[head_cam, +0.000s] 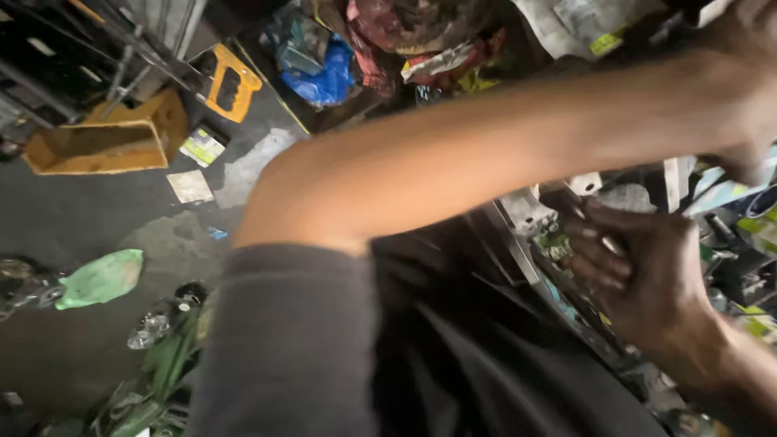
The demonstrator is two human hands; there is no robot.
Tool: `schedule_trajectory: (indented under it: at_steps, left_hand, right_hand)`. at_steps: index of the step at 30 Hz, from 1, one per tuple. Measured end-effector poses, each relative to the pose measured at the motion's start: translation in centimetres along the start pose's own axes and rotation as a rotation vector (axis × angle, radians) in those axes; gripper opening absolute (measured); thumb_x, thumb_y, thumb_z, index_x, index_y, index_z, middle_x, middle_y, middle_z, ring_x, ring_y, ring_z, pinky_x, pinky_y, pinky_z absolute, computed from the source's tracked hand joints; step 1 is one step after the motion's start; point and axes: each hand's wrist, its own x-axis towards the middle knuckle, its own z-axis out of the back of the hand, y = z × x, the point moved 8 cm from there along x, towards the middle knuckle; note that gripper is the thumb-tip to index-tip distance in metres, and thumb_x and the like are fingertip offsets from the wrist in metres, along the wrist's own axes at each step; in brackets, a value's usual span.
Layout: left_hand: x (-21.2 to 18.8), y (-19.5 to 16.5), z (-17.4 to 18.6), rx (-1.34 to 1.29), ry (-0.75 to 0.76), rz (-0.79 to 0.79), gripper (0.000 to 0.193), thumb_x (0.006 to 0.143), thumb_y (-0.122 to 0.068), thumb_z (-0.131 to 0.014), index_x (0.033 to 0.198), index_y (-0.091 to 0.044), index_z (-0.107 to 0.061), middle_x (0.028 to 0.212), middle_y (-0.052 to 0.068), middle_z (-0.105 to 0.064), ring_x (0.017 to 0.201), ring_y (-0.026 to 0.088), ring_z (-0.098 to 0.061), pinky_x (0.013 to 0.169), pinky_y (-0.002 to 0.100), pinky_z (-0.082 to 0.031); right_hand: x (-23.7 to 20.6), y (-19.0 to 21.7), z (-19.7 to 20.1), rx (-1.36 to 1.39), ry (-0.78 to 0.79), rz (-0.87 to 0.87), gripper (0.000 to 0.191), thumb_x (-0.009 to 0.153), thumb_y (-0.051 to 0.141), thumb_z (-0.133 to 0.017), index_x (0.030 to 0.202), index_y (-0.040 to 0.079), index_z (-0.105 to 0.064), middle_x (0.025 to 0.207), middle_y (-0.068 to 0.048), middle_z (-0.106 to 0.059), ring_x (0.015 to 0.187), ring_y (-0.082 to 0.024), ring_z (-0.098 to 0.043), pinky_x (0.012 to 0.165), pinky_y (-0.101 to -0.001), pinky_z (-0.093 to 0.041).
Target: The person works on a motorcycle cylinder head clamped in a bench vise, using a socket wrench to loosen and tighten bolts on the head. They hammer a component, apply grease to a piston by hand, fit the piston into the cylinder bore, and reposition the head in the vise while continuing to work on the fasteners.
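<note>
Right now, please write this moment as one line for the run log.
left hand: reaching across into clutter, grip unclear | right hand: fingers curled at small parts on shelf | floor: yellow box, green bag

Wooden box (pixel 105 137) left of saw (pixel 229 81)

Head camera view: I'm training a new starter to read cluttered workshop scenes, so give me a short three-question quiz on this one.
1. True or false: the left arm crosses the picture above the right hand.
2. What colour is the saw handle lying on the floor? A) yellow-orange B) white C) purple
3. What does the right hand hold between its fingers?

Key:
1. True; it reaches to the upper right, where the left hand is blurred.
2. A.
3. A small slim metal part; its kind is too blurred to tell.
</note>
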Motion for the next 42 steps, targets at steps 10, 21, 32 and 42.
schedule_trajectory:
  at_steps: [10, 21, 32, 42]
  left_hand:
    - [-3.8, -6.6, 1.3, -0.177, -0.483, -0.487, 0.041, 0.093, -0.014, -0.070, 0.132, -0.017, -0.058, 0.122, 0.003, -0.064, 0.112, 0.026, -0.064, 0.097, 0.039, -0.053]
    - [-33.1, 0.8, 5.7, -0.260, -0.632, 0.576, 0.056, 0.094, -0.014, -0.085, 0.143, -0.006, -0.058, 0.137, 0.013, -0.065, 0.114, 0.022, -0.069, 0.101, 0.033, -0.056]
    - [-33.4, 0.4, -3.9, -0.446, -0.086, 0.961, 0.165, 0.072, -0.066, -0.083, 0.141, 0.020, 0.040, 0.156, 0.046, -0.028, 0.148, 0.044, -0.039, 0.124, 0.047, -0.029]
    - [-37.2, -0.1, -4.8, -0.286, -0.432, 0.884, 0.158, 0.074, -0.075, -0.076, 0.145, 0.021, 0.028, 0.157, 0.052, 0.010, 0.153, 0.056, -0.008, 0.130, 0.060, -0.002]
  right_hand:
    - [-7.9, -3.1, 5.2, 0.315, -0.062, 0.498, 0.027, 0.101, 0.037, -0.054, 0.110, 0.011, -0.054, 0.094, -0.006, -0.062, 0.080, -0.018, -0.054, 0.071, -0.0333, -0.042]
    - [-5.8, -4.8, 30.2, -0.262, -0.693, 1.494, 0.030, 0.111, 0.026, -0.036, 0.101, 0.003, -0.052, 0.096, -0.009, -0.062, 0.078, -0.022, -0.064, 0.068, -0.0314, -0.049]
    - [13.6, -10.1, 37.7, -0.749, -1.053, 1.550, 0.032, 0.122, 0.021, -0.054, 0.132, -0.009, -0.056, 0.122, -0.024, -0.054, 0.111, -0.032, -0.061, 0.094, -0.0443, -0.056]
    - [16.1, -15.1, 43.8, -0.425, -1.206, 1.309, 0.037, 0.119, 0.030, -0.055, 0.133, -0.004, -0.054, 0.122, -0.019, -0.059, 0.105, -0.027, -0.063, 0.090, -0.0410, -0.059]
